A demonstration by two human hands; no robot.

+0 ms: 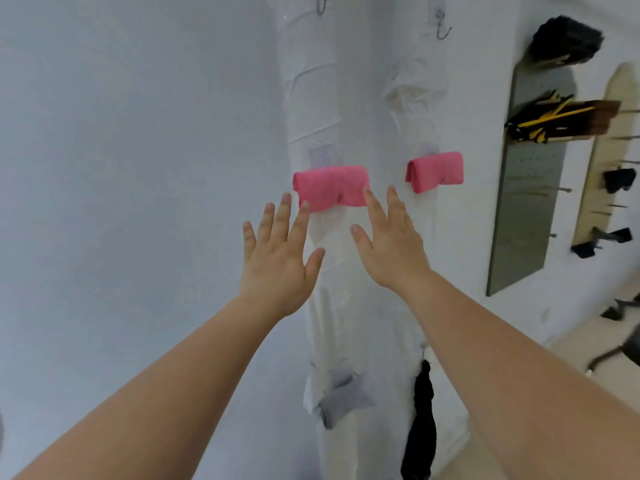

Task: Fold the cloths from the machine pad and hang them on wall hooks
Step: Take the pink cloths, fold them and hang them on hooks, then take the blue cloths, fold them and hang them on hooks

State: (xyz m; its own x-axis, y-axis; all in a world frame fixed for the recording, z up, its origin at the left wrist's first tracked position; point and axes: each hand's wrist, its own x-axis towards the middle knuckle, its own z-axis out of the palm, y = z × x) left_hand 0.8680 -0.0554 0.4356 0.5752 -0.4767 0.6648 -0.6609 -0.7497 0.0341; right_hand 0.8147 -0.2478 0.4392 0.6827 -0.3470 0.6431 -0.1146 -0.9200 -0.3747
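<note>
Two folded pink cloths hang on the white wall. The left pink cloth (330,187) is draped over a hook, whose tip shows near its lower edge. The right pink cloth (436,170) hangs a little higher on its own hook. My left hand (278,252) is spread flat just below the left cloth, its fingertip at the cloth's lower left corner. My right hand (389,237) is also flat with straight fingers, its forefinger tip at the cloth's lower right corner. Neither hand holds anything.
Two bare metal hooks, the left hook (320,4) and the right hook (441,27), sit higher on the wall. A grey cloth (341,398) and a black cloth (420,424) hang lower down. A grey pegboard (526,202) and a wooden board (602,188) with tools stand at the right.
</note>
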